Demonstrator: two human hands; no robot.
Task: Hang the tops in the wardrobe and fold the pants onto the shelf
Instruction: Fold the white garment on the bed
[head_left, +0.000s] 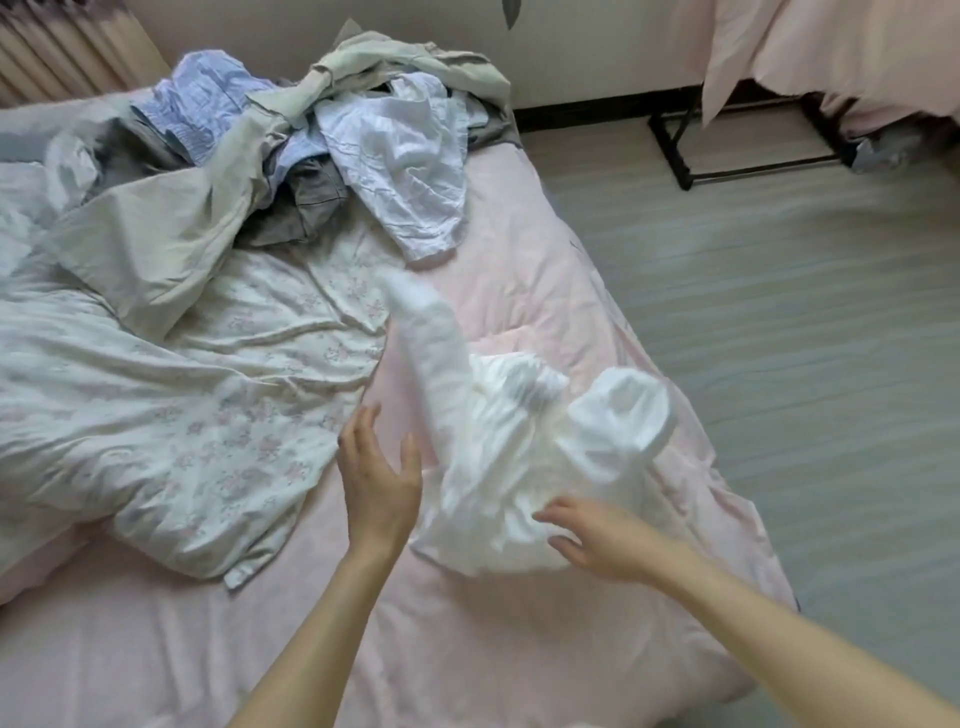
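Nearest me, bare pink sheet (311, 623) runs to the bed's right edge, floor (779, 338) beyond. My left hand (379, 478) hovers with fingers spread, holding nothing; my right hand (592, 540), fingers straight, touches the blurred white garment (519, 441). Farther back, the clothes pile (311, 140) overlaps, its pieces hard to separate.

Pink bedsheet (519, 218) covers the bed. Floral duvet (171, 415) crumpled on its left half. Grey plank floor (779, 322) right of it. Black metal frame (737, 166) stands under pink drape (831, 47), top right.
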